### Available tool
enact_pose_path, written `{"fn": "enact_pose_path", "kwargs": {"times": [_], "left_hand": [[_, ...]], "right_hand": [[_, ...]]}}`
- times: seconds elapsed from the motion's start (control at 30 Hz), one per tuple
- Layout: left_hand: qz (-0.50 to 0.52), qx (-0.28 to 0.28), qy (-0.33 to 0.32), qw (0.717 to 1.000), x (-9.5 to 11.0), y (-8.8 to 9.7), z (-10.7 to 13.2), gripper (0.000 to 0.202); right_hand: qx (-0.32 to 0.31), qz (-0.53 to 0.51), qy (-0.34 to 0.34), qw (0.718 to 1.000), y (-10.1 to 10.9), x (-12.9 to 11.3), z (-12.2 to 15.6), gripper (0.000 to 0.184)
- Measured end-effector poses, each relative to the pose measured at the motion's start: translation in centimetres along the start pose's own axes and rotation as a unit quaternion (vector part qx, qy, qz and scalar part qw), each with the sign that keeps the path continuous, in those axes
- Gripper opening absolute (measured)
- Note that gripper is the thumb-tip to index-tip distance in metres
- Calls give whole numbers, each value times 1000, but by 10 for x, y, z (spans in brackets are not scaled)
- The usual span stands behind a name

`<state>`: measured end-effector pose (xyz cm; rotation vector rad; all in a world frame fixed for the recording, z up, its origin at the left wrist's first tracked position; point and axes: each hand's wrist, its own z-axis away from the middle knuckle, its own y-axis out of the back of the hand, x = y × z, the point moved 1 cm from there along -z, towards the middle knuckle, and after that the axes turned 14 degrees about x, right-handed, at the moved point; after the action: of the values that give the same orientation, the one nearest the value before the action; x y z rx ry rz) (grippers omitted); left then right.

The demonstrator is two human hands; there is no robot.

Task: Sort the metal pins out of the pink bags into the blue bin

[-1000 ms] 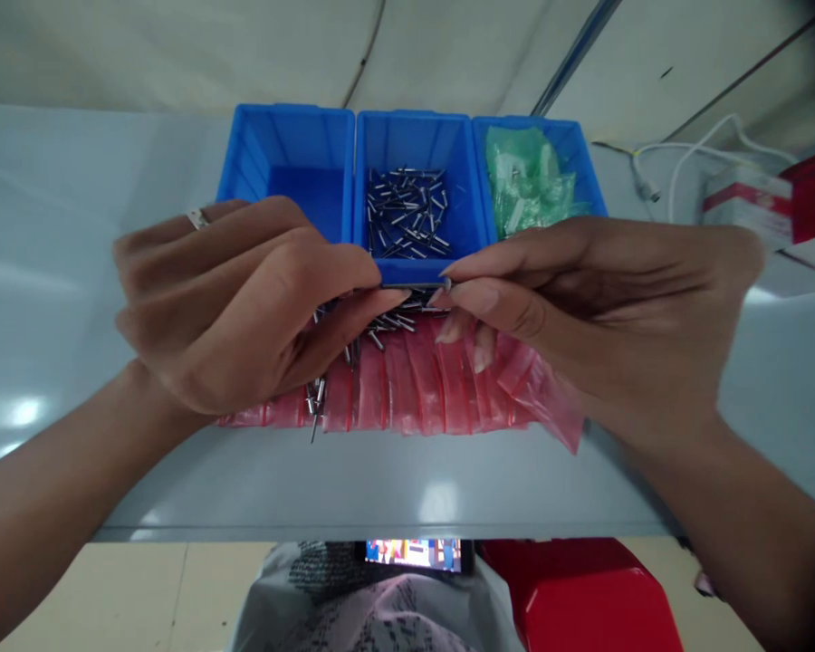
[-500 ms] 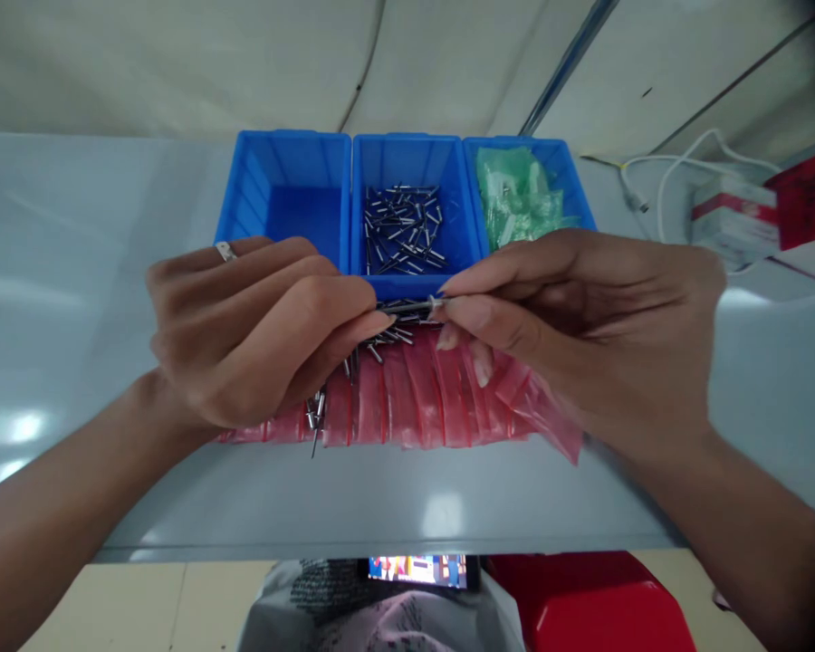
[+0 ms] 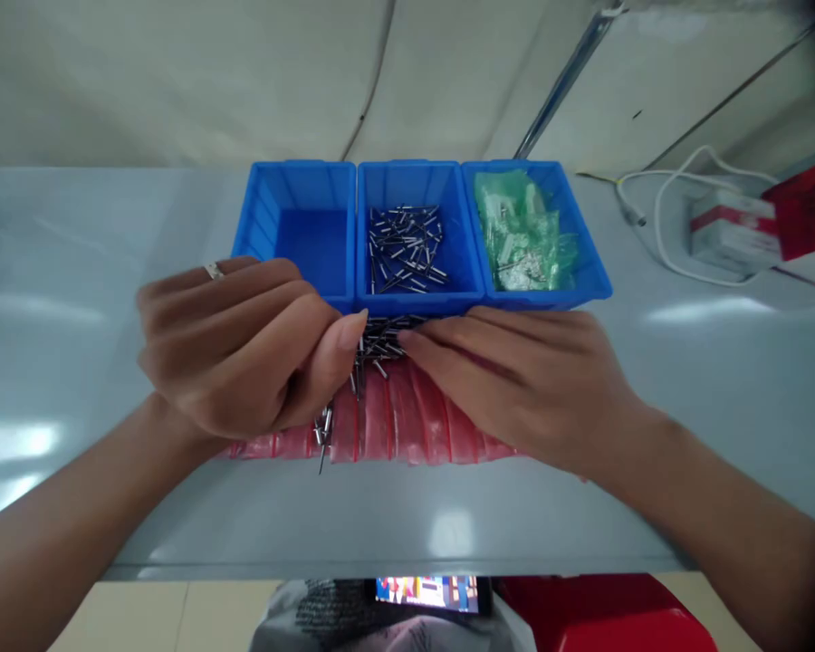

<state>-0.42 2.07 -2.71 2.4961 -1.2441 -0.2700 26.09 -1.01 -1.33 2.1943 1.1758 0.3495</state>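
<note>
Blue bins (image 3: 414, 301), head view, butt side by side on the grey desk (image 3: 258, 525). Clock centred on the loose metal pins (image 3: 382, 342). Middle bin (image 3: 411, 184) at 12 holds binned pins (image 3: 407, 246); right bin (image 3: 550, 297) at 2 holds a green plastic bag (image 3: 509, 217); left bin (image 3: 316, 187) at 11. Separate bins presumably stop contents mixing.

Loose pins sit against the middle bin's front, at the upper edge of the pink bags (image 3: 407, 421) at 6. Midway between both hands, so likely an easy reach from either side. Bags overlap in a row, probably to save space. Stray pins (image 3: 323, 427) at 7, lying on them.

Left hand (image 3: 244, 349) at 9: fingers curled in, thumb pressed to the index side. Can't tell if they pinch a pin. Right hand (image 3: 522, 376) at 3: palm down, fingers close together, tips at the pile's right edge. Angle looks suited to small parts; pinch hidden, can't tell.

Phone (image 3: 426, 591) at 6, below the desk edge, screen up, presumably for viewing.
</note>
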Motion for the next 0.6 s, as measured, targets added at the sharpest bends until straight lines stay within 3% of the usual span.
{"fn": "enact_pose_path", "kwargs": {"times": [0.13,0.37,0.43,0.53,0.57,0.6], "left_hand": [[-41,-17,-45,998,4,3,-6,35],[-30,-29,-55,998,1,5,-8,39],[-31,-37,-58,997,-3,8,-9,33],[-7,-119,-1,993,-7,10,-14,7],[45,-167,8,985,-6,10,-15,20],[43,-168,21,985,-4,9,-16,31]], "right_hand": [[-85,66,66,992,-12,0,11,29],[-31,45,32,998,-13,0,14,19],[-15,30,-7,999,-8,-1,9,16],[24,-22,-95,995,0,-4,1,13],[39,-44,-128,990,2,-4,-1,14],[61,-69,-164,982,3,-4,-3,15]]}}
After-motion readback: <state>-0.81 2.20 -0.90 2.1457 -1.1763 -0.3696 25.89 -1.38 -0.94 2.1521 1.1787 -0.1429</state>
